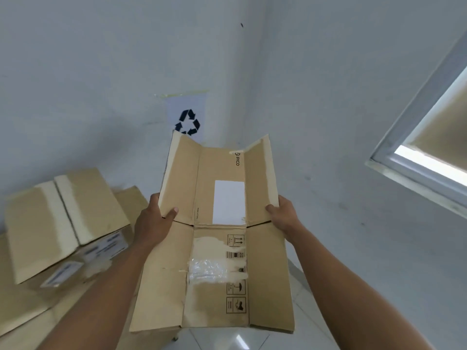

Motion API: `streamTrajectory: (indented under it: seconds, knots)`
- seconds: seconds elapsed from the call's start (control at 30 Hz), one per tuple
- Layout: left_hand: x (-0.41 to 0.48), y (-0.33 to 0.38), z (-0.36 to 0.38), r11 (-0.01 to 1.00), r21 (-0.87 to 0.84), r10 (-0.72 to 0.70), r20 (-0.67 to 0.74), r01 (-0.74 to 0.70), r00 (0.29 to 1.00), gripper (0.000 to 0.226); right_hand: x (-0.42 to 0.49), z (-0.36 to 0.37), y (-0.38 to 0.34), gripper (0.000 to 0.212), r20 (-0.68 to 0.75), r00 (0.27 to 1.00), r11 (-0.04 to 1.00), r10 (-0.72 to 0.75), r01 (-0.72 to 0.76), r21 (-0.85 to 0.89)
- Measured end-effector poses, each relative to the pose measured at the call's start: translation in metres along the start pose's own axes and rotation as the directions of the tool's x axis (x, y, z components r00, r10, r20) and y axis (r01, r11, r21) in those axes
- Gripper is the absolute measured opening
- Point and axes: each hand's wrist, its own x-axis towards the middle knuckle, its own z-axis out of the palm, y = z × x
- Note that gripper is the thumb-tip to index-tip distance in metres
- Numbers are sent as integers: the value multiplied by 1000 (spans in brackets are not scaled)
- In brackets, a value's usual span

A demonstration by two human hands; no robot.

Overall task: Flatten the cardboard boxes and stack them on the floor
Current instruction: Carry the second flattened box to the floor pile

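A flattened brown cardboard box (217, 281) with a white label and printed symbols is held up in front of me, its side flaps bent slightly toward me. My left hand (151, 221) grips its left edge with the thumb on the front. On the opposite edge, at about the same height, my right hand (284, 214) grips it. Several more cardboard boxes (63, 221), still folded up and taped, sit at the left on other cardboard.
A white wall corner stands straight ahead, with a paper recycling sign (188, 117) taped to it. A window (429, 145) with a grey frame is at the right. White floor tiles (242, 339) show below the held box.
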Motion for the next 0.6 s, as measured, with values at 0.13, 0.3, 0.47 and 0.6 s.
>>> streamTrajectory:
  seconds: [0.13,0.3,0.47,0.6]
  knots:
    - [34,29,44,1000,2,-10,23,10,1000,56,56,-31,11,34,7,1000,1000,21,-21,-13]
    - [66,52,89,997,32,-67,1,67,998,56,133,-45,30,34,62,998,1000,21,-20,-14]
    - [88,62,149,985,30,-166,-100,169,981,55,223,-52,57,36,210,978,999,-22,29,-32]
    - [84,78,204,951,-31,-308,-201,308,930,54,295,-60,82,39,420,908,995,4,39,-94]
